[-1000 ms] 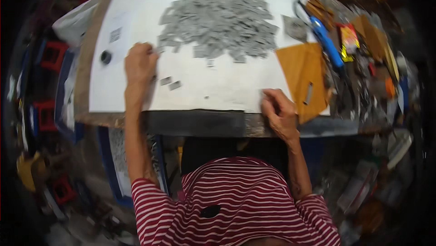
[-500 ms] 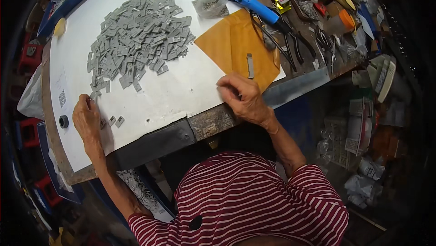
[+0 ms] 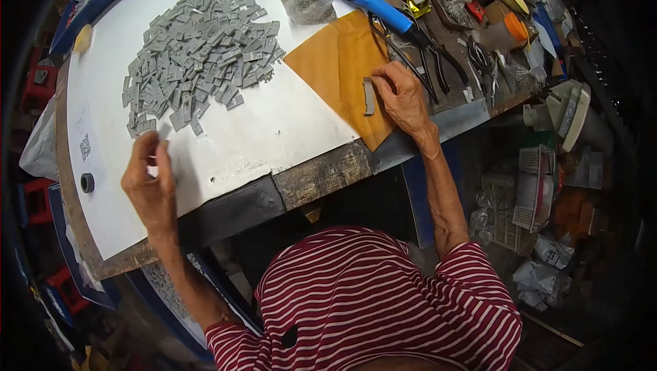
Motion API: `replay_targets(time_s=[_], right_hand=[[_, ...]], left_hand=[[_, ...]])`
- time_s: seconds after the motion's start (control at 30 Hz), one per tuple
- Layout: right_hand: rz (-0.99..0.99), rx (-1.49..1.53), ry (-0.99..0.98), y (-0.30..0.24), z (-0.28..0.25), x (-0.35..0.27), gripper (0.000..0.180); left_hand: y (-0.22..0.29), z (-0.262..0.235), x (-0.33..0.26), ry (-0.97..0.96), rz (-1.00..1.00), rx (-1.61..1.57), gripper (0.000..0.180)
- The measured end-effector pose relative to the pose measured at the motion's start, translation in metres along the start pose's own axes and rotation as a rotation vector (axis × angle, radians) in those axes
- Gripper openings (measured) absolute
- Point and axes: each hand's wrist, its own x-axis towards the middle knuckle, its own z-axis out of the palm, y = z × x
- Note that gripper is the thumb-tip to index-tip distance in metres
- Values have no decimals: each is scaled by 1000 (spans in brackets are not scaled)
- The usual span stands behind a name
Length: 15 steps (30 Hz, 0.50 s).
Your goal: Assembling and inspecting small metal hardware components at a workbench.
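Curving left hand (image 3: pixel 150 189): your fingers apart, frame left, below the grey pile (image 3: pixel 198 56).
Right hand (image 3: pixel 405 100): yours, right of centre, at the grey strip (image 3: pixel 369 100); cannot tell if clamped.

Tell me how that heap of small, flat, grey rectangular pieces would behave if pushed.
The heap of small, flat, grey rectangular pieces would probably spread and slide apart, since they lie loose and overlapping. Single pieces seem unlikely to roll, being flat and square-cornered. They are likely stiff, showing straight edges with no visible sag.

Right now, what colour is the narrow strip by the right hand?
The narrow strip: grey; head view.
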Motion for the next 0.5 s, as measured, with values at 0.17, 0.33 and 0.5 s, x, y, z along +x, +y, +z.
replay_targets(time_s=[0.17,0.33,0.5], right_hand=[[0,-5,-122,6,-2,4,8],[9,41,-195,6,-5,9,8],[-31,16,-248,9,-7,14,9]], left_hand=[[25,34,-18,-164,92,-233,17],[42,64,-23,-262,182,-291,17],[54,79,-20,-322,199,-357,19]])
